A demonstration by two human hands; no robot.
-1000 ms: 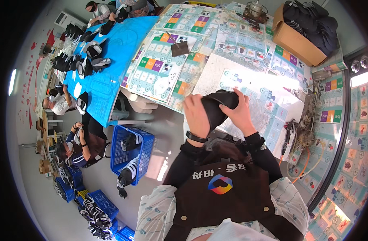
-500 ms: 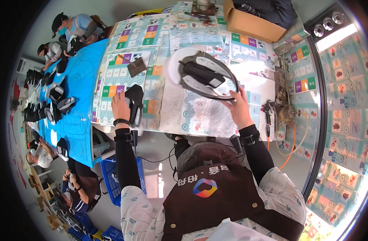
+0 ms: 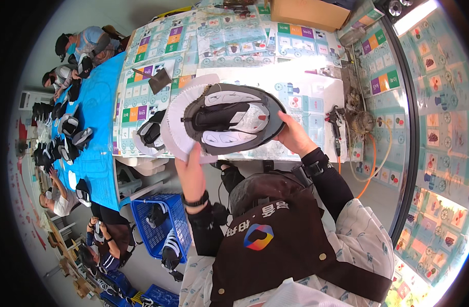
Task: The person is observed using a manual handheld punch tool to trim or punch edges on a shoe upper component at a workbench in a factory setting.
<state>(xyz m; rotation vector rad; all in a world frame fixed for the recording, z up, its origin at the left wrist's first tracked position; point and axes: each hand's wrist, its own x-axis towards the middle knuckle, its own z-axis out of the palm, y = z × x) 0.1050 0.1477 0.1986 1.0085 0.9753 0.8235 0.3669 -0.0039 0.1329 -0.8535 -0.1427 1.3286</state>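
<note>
Between both hands, over the near part of the table, I hold a shoe upper (image 3: 234, 138). It is dark grey, oval and open in the middle, with white side panels. A wide white pleated piece curves around its left end. My left hand (image 3: 191, 176) is closed on the near left edge, at the white piece. My right hand (image 3: 297, 137) grips the dark right end, thumb over the rim. Another black and white shoe upper (image 3: 151, 134) lies on the table left of the held one. Beyond it is a dark flat square piece (image 3: 159, 80).
A cardboard box (image 3: 308, 14) stands at the far right of the table. A hand tool (image 3: 335, 130) with an orange hose lies at the right edge. Left is a blue-covered table (image 3: 99, 128) with several shoe pieces and people around it. A blue basket (image 3: 157, 204) sits below.
My left hand has left the piece on the table at left and come right to the held upper. The upper has moved nearer and turned, with its pleated end now towards my left hand.
</note>
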